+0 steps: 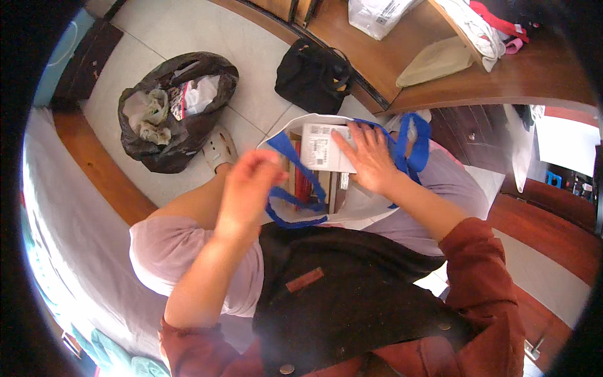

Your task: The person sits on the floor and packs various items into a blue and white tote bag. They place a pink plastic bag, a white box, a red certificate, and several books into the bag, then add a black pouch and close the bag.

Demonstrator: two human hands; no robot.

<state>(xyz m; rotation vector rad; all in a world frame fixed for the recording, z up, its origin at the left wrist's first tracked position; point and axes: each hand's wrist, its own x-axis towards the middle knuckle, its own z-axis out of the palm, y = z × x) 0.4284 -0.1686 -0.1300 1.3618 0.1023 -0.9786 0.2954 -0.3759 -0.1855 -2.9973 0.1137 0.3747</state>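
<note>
A white shopping bag [362,202] with blue straps [294,221] stands open between my legs. Inside its mouth, a white box [325,148] bearing printed labels lies on top of other boxes, among them a red one [301,186]. My right hand [372,155] rests with spread fingers on the right part of the white box; the palm hides what is under it. Blurred, my left hand [256,176] is raised at the bag's left rim beside a blue strap, its fingers curled. Whether it holds anything cannot be told.
A black plastic bag [181,158] with crumpled wrappers sits on the tiled floor at the left, beside a clog-shod foot [219,148]. A black fabric bag [306,75] lies near the wooden cabinet [348,47]. Plastic packages rest on the cabinet's shelf. A bed edge runs along the left.
</note>
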